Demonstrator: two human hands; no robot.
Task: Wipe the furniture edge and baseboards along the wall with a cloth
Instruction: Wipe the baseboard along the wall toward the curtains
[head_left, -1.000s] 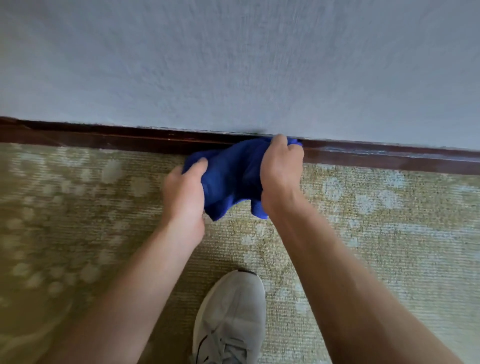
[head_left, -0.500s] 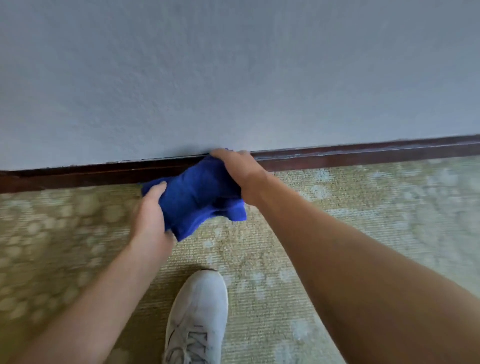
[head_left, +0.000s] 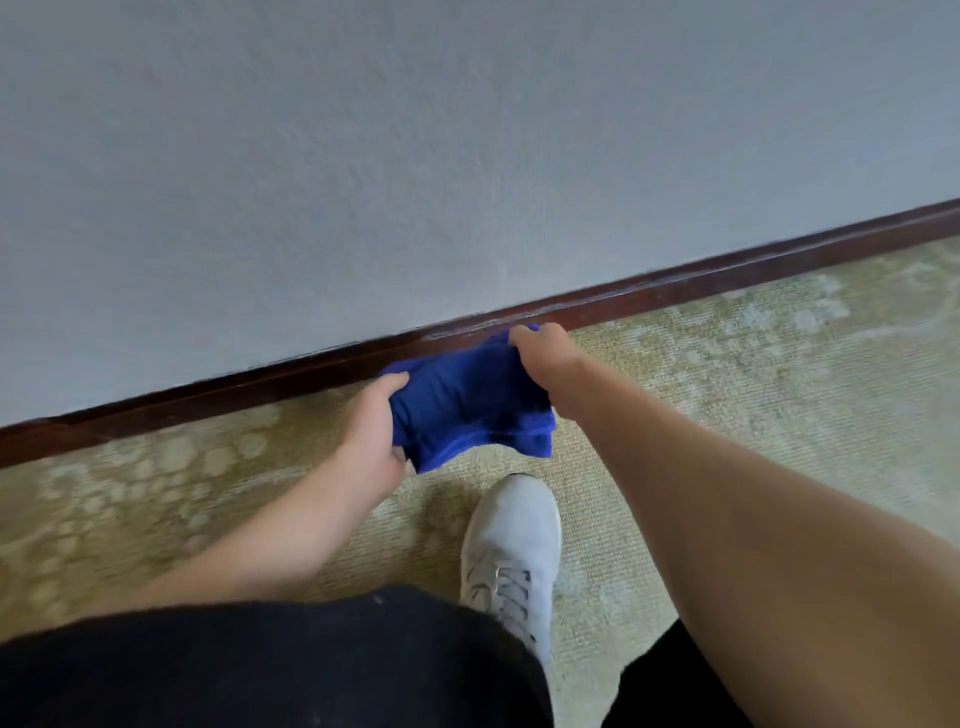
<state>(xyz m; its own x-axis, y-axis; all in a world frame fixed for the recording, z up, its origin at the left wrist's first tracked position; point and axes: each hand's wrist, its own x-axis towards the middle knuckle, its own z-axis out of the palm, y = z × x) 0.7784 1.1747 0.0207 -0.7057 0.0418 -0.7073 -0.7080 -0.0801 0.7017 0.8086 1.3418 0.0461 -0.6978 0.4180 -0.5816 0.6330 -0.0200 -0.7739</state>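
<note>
Both hands, left grip (head_left: 371, 441) and right grip (head_left: 545, 348), clutch the blue cloth (head_left: 467, 410) against the baseboard (head_left: 260, 382).

Wall (head_left: 415, 156): pale grey-blue, lightly textured, evenly lit, running diagonally across the view. Floor: carpet (head_left: 753, 374), yellow-green with pale mottled patches and fine ribbing, meeting the foot of the wall.
</note>
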